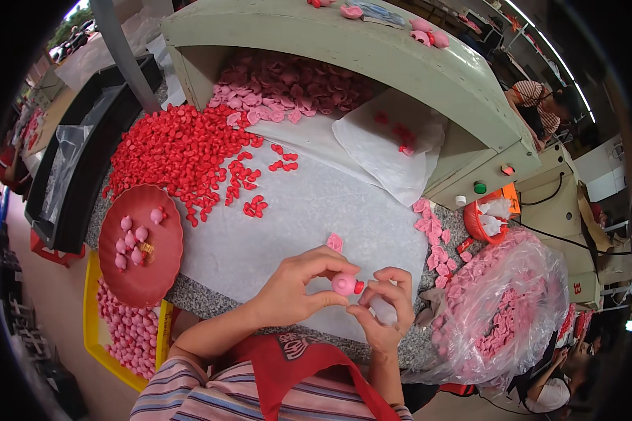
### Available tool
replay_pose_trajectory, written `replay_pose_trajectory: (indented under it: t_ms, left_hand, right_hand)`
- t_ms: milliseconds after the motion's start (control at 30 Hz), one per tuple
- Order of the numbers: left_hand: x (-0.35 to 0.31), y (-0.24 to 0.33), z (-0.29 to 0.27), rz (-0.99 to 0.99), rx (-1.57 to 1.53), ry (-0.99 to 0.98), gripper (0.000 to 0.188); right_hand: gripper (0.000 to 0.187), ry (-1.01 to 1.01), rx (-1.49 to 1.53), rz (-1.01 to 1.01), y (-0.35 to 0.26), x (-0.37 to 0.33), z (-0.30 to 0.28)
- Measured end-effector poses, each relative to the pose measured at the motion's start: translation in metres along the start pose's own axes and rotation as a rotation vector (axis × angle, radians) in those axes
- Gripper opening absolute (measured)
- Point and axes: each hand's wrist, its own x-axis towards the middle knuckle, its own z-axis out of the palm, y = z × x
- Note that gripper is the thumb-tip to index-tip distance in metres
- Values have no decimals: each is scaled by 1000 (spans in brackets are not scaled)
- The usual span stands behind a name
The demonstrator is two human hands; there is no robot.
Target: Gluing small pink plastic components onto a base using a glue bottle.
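Near the front of the work surface, my left hand [303, 284] pinches a small round pink toy piece [343, 283] between thumb and fingers. A red knob-like part [359, 287] sticks out of its right side. Close by on the right, my right hand [386, 306] is curled around a small whitish squeeze bottle [384, 311], its fingertips next to the red part. Most of the bottle is covered by the fingers, and its tip is hard to make out. Just beyond my left hand lies a flat pink piece [335, 243] on the white sheet [260, 245].
A heap of red parts [168, 151] lies at the left back. Left stand a red-brown bowl [158, 270] with pink pieces and a yellow crate [93, 337]. A pale green machine [463, 91] arches behind. Right are a red cup [479, 226] of white bottles and a plastic bag [541, 281].
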Motion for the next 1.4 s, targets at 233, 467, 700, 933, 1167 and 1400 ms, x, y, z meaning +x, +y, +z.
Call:
replay_pose_trajectory:
  t_ms: [233,467,700,933,1167,1400]
  left_hand:
    - [-5,14,2,172,546,135,47]
    - [-15,11,0,205,658,228,46]
    - [-44,16,-58,-108,812,503,27]
    - [-113,20,-176,-469,1627,962,31]
    - [119,-32,-120,249,1079,613,23]
    - [381,-180,-129,-62,1466,454,33]
  right_hand:
    - [30,-112,-21,-23,-18,17,16]
    - [23,-83,12,-70,-5,14,30]
    - [26,-78,143,297,23,2,55]
    - [29,-28,107,444,39,1,40]
    - [28,-8,50,451,34,-2,20]
    - [23,49,14,494,21,-14,-12]
